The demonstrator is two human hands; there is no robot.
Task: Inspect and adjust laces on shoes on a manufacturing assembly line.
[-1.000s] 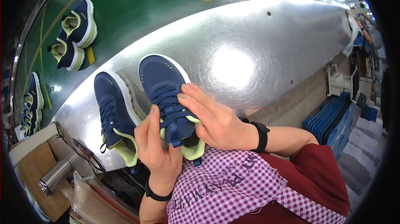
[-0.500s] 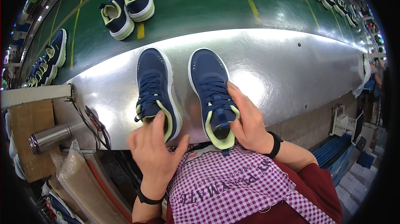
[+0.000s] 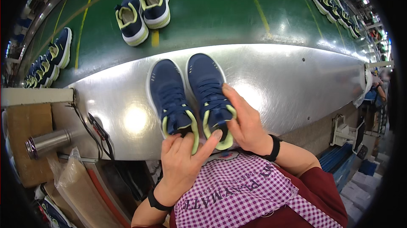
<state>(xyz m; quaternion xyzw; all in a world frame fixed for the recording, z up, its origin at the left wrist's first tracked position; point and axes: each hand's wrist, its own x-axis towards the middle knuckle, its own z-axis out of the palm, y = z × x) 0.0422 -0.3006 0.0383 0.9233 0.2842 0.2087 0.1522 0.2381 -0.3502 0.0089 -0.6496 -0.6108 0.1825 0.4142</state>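
Note:
Two navy sneakers with pale green collars and white soles stand close together on a metal worktop (image 3: pixel 280 79), toes pointing away from me. My left hand (image 3: pixel 182 156) is at the heel of the left sneaker (image 3: pixel 167 84); its fingers hook into the collar, with the fingertips partly hidden. Its thumb stretches across to the opening of the right sneaker (image 3: pixel 206 73). Along that sneaker's right side my right hand (image 3: pixel 250 126) is closed, fingers on the outer side and thumb at the collar.
Beyond the worktop runs a green conveyor belt (image 3: pixel 212 12) with yellow lines. It carries another sneaker pair (image 3: pixel 144 12) and rows of sneakers at far left and far right. A metal cylinder (image 3: pixel 48 143), cables (image 3: pixel 99 132) and a plastic-wrapped stack (image 3: pixel 85 185) are at left.
The left sneaker has shifted right, close beside the right one. My left hand has moved right with it and now grips its collar. The pair on the belt appears farther right.

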